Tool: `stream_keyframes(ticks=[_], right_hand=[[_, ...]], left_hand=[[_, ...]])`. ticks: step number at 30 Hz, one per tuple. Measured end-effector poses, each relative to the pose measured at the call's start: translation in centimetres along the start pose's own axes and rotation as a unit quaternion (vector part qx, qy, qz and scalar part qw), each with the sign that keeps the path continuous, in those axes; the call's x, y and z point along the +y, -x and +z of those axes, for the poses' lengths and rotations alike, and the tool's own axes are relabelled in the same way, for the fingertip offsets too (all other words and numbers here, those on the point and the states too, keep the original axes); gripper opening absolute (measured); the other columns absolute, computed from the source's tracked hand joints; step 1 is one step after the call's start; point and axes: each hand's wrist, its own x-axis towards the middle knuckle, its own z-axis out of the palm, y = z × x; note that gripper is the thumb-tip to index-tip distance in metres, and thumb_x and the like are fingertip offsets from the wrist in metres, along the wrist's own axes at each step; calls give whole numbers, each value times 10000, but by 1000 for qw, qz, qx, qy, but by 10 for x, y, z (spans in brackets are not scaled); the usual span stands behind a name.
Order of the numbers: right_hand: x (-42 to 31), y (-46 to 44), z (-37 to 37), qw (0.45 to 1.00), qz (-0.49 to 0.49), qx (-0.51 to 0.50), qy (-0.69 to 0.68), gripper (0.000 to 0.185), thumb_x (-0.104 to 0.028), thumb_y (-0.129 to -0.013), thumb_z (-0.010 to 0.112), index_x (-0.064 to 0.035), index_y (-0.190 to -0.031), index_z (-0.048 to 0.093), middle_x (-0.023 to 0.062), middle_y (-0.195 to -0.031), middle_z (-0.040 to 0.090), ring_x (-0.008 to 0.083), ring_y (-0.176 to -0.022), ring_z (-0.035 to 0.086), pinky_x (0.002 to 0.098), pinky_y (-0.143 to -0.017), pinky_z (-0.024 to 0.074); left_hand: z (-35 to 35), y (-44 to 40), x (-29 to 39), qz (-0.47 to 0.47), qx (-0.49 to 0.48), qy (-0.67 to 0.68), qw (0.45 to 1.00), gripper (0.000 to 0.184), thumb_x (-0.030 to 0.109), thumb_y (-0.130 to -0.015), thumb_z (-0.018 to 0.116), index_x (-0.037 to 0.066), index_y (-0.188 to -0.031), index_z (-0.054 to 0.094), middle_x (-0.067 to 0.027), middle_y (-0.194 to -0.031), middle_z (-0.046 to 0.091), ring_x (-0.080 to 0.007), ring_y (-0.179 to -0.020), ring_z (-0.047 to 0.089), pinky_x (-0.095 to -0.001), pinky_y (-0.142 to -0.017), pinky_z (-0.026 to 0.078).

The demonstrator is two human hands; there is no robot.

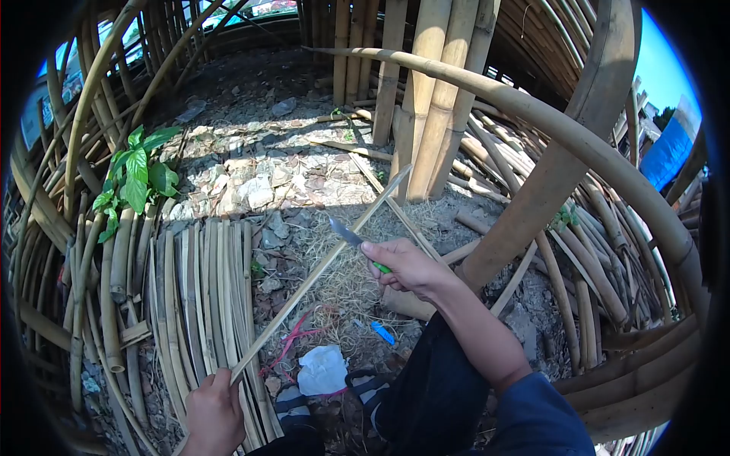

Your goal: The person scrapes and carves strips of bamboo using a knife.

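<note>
My left hand [214, 413] is closed around the lower end of a long, split bamboo strip [304, 287], which slants up and away to the right. In my right hand [403, 266] is a knife [346, 232] with a green handle, its fingers wrapped round the grip and the thumb lying toward the blade. The blade points up and left and crosses the strip about midway along; whether it touches the strip I cannot tell. Beside my left hand lies a row of split bamboo strips [204, 296] on the ground.
Pale shavings [353, 292] cover the ground beneath the strip. A white crumpled sheet [321, 370], a blue object [382, 332] and pink ribbon [293, 334] lie near my feet. A thick bamboo pole [547, 167] leans at the right; a leafy plant [137, 178] grows at the left.
</note>
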Motion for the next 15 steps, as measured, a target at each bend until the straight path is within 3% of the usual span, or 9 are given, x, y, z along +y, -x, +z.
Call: stream_keyframes(ticks=[5, 7, 11, 15], right_hand=[[-17, -22, -43, 997, 36, 57, 48, 518, -509, -974, 530, -89, -671, 528, -40, -524, 381, 53, -438, 308, 231, -407, 233], [-20, -25, -43, 997, 53, 32, 36, 527, -548, -970, 508, -104, -685, 490, -51, -500, 332, 49, -399, 246, 234, -377, 162], [-22, -22, -12, 995, 64, -35, 64, 523, -554, -971, 498, -107, -698, 495, -50, -500, 329, 46, -401, 245, 230, -376, 163], [-3, -56, -55, 996, 43, 44, 63, 506, -547, -978, 487, -114, -717, 495, -66, -508, 329, 41, -394, 227, 235, -368, 145]], left_hand=[[-4, 1, -3, -4, 13, -25, 1000, 160, 45, -917, 574, -33, -797, 503, -252, -706, 554, -465, -646, 554, -513, -556, 396], [-2, 0, -2, -5, 10, -23, 1000, 165, 49, -919, 574, -33, -796, 502, -252, -711, 555, -463, -649, 556, -514, -555, 393], [-1, -4, -4, -20, -12, -7, 1000, 196, 60, -927, 574, -38, -775, 498, -253, -648, 533, -458, -597, 548, -498, -526, 389], [1, 1, -9, -23, -23, 24, 999, 243, 70, -929, 583, -42, -735, 489, -245, -558, 496, -450, -527, 533, -482, -486, 376]])
